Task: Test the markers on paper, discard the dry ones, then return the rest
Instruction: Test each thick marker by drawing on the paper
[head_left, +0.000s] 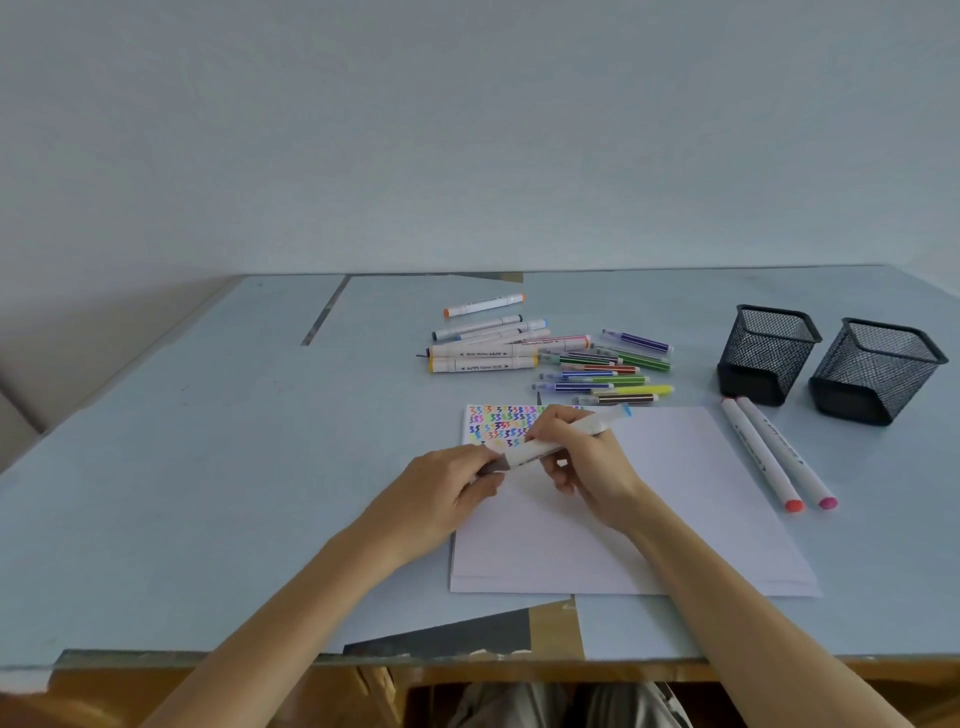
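Both hands hold one white marker (550, 441) with a blue far end above the white paper (675, 493). My right hand (587, 462) grips its barrel. My left hand (447, 488) pinches the dark cap end at the marker's near tip. Colourful squiggles (501, 423) fill the paper's top left corner. A pile of thick white markers (483, 348) and thin coloured markers (608, 369) lies on the table behind the paper. Two more white markers (779, 452), tipped orange and pink, lie right of the paper.
Two black mesh pen holders (766, 353) (875, 369) stand at the right rear of the blue table (208, 441). A wall rises just behind the table. A dark sheet (457, 631) pokes out near the table's front edge.
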